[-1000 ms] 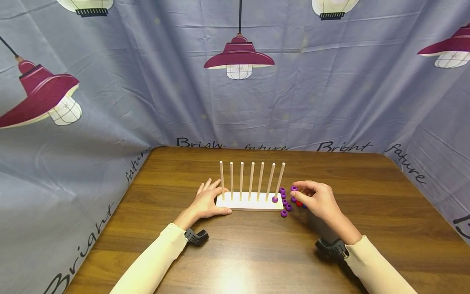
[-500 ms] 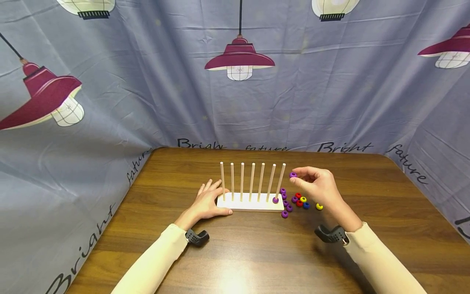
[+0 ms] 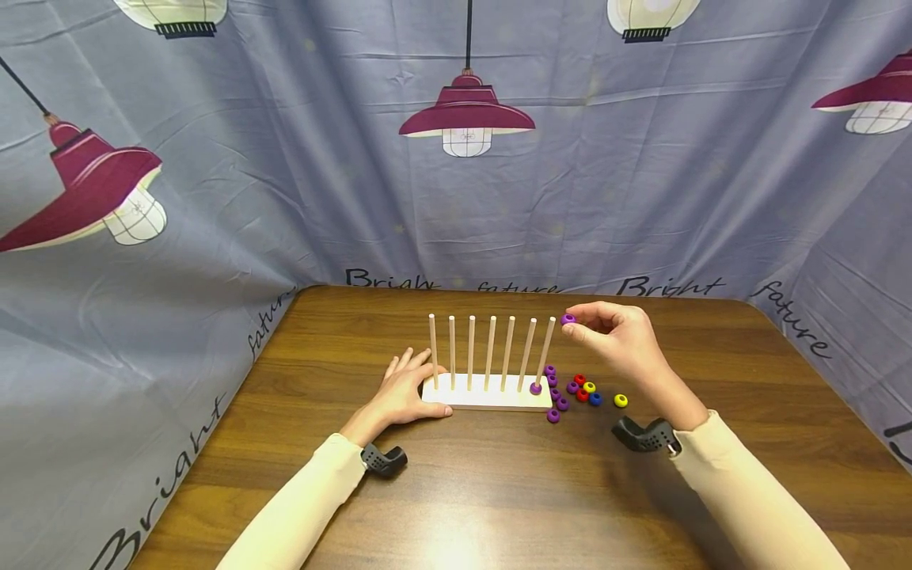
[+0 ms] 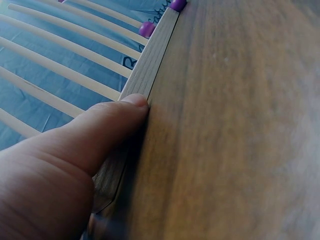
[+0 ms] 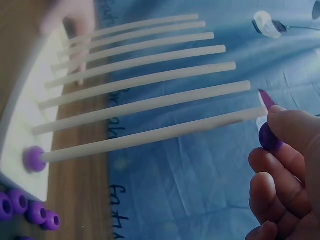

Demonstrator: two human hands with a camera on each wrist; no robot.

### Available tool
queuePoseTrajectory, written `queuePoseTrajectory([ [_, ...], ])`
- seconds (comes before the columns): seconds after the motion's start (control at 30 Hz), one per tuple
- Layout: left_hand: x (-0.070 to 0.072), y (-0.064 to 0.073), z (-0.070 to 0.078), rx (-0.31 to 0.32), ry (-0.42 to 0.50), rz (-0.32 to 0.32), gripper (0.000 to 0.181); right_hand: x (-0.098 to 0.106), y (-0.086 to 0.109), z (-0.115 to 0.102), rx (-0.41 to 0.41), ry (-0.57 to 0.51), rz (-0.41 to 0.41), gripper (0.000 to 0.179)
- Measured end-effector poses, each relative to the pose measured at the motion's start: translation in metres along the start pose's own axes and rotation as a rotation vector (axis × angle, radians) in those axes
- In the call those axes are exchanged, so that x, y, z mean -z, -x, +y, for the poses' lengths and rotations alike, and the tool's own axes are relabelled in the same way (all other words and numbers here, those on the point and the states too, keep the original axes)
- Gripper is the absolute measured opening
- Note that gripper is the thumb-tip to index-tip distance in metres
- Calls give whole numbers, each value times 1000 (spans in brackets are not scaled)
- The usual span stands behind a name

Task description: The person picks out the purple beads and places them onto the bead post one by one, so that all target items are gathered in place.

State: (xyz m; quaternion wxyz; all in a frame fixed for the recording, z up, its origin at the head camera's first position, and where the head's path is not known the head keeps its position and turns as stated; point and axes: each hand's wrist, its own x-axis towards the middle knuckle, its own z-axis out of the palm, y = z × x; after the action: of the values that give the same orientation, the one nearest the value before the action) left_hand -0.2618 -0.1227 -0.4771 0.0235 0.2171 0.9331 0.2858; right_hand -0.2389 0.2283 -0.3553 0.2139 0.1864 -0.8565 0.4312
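A pale wooden peg stand [image 3: 488, 400] with a row of upright pegs rests on the table. My left hand [image 3: 399, 393] grips the left end of its base; the thumb [image 4: 107, 127] lies along the front edge and the other fingers reach behind. My right hand [image 3: 614, 336] pinches a purple bead [image 3: 568, 319] between thumb and fingertips, level with the top of the rightmost peg [image 3: 545, 352] and just right of it. In the right wrist view, that held bead [image 5: 270, 137] is partly covered by the thumb. Another purple bead [image 3: 536, 389] sits at the foot of this peg.
Several purple beads [image 3: 554, 394] lie along the base's right end. Further right are red [image 3: 580, 379], yellow [image 3: 589, 387] and blue beads [image 3: 595, 399], with a separate yellow bead [image 3: 621, 400] beside them. A printed curtain [image 3: 541, 198] hangs behind the brown wooden table [image 3: 499, 483].
My right hand has lifted the purple bead from the loose beads up to the height of the peg tops, uncovering the coloured beads below. The left hand stays on the base.
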Motion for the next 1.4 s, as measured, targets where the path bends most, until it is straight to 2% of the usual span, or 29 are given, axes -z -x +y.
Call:
queuePoseTrajectory([
  [0.13,0,0,-1,-1,-7,1,69,4,-4,-6,-13,-15,-7,16],
  [0.53,-1,-1,-1,-4,-12,8,68,4,-14,-15,29,3,-46,16],
  [1.4,0,0,-1,-8,-10,11,65,-5,-13,-14,-2,-3,-95,17],
])
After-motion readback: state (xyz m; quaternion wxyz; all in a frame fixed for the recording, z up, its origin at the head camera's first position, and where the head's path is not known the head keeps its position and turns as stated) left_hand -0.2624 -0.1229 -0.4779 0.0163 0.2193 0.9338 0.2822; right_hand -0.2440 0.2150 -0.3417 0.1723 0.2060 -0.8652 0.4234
